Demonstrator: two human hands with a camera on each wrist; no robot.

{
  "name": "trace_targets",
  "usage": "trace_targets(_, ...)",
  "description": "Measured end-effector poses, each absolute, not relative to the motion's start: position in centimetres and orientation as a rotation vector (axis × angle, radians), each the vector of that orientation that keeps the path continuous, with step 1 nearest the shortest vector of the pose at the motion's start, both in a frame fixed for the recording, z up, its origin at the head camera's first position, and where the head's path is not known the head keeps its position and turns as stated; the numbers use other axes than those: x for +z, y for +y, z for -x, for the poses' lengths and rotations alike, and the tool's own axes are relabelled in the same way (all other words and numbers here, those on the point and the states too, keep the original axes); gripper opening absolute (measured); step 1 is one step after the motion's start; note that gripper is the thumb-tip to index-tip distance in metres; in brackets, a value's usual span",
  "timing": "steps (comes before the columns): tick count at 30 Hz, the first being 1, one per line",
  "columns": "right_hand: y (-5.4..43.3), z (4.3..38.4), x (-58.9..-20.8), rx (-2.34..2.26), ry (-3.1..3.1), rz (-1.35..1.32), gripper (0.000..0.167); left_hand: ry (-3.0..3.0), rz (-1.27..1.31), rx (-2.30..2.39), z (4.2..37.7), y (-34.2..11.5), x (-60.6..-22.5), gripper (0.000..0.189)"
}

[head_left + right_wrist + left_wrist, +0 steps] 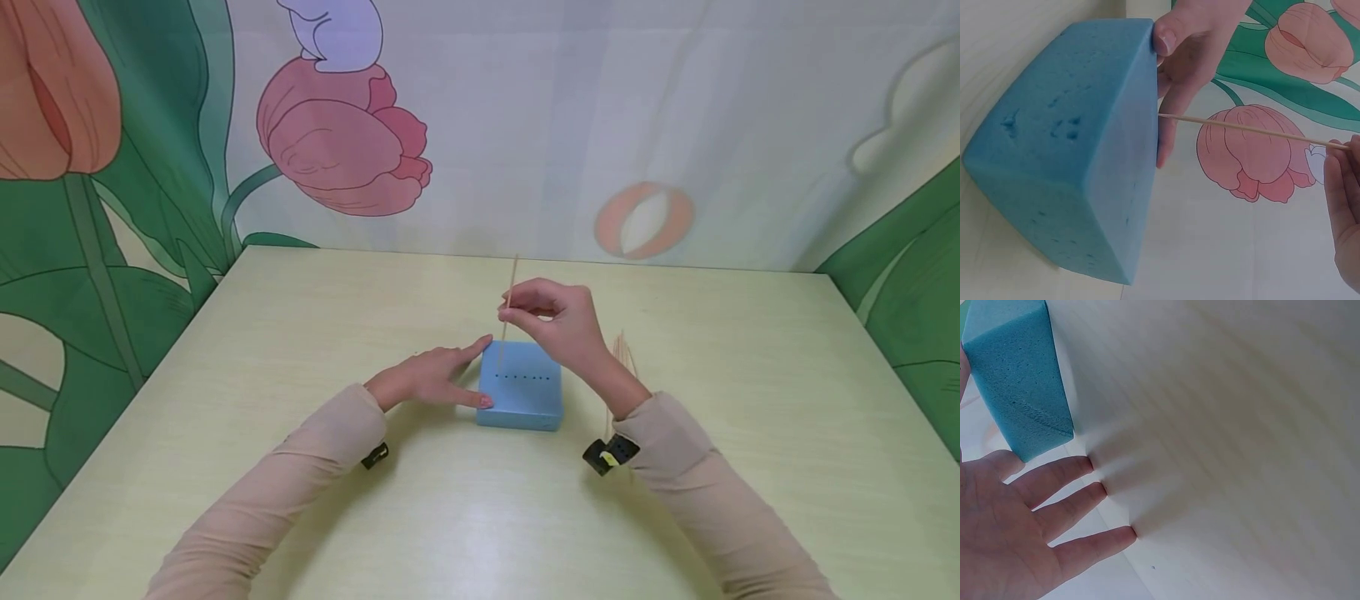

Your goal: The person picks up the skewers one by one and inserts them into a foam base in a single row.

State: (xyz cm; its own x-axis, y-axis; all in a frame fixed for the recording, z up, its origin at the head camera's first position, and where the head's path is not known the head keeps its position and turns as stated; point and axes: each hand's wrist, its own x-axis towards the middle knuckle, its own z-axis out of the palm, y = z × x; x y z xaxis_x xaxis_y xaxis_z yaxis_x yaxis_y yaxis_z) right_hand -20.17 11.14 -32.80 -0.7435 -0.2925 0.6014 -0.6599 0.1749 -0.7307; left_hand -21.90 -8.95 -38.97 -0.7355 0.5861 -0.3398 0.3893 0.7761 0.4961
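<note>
A blue foam block [520, 402] with a row of small dark holes on top lies on the table. My left hand [435, 377] holds it at its left side, thumb at the near part and index finger at the far corner. The other left fingers spread out beside the block [1019, 381], tips down on the table. My right hand [558, 323] pinches a thin wooden skewer [514, 271] between thumb and fingertips above the block. The skewer stands nearly upright, its lower end by the leftmost hole. Whether the tip is inside the hole I cannot tell.
Several more skewers [619, 343] lie on the table [750, 375] right of the block, partly hidden behind my right wrist. A cloth printed with flowers [345, 142] hangs along the table's far edge.
</note>
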Motion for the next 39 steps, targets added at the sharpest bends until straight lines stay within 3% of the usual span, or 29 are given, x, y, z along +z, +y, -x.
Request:
trace_targets(18,10.6,20.1,-35.0,1.544,-2.258,-0.877,0.008,2.481,-0.749,0.565,21.9,-9.1,-39.0,0.098)
trace_targets(23,11.2,19.8,-35.1,1.51,-2.327,-0.89,0.017,2.483,-0.75,0.573,21.9,-9.1,-39.1,0.098)
trace_targets(34,18.6,20.2,-35.8,1.35,-2.654,-0.62,0.029,2.507,-0.779,0.551,21.7,-9.2,-39.3,0.098)
trace_targets(39,22.1,20.4,-37.2,1.172,-2.813,-0.638,0.039,2.511,-0.762,0.551,21.6,-9.2,-39.2,0.098)
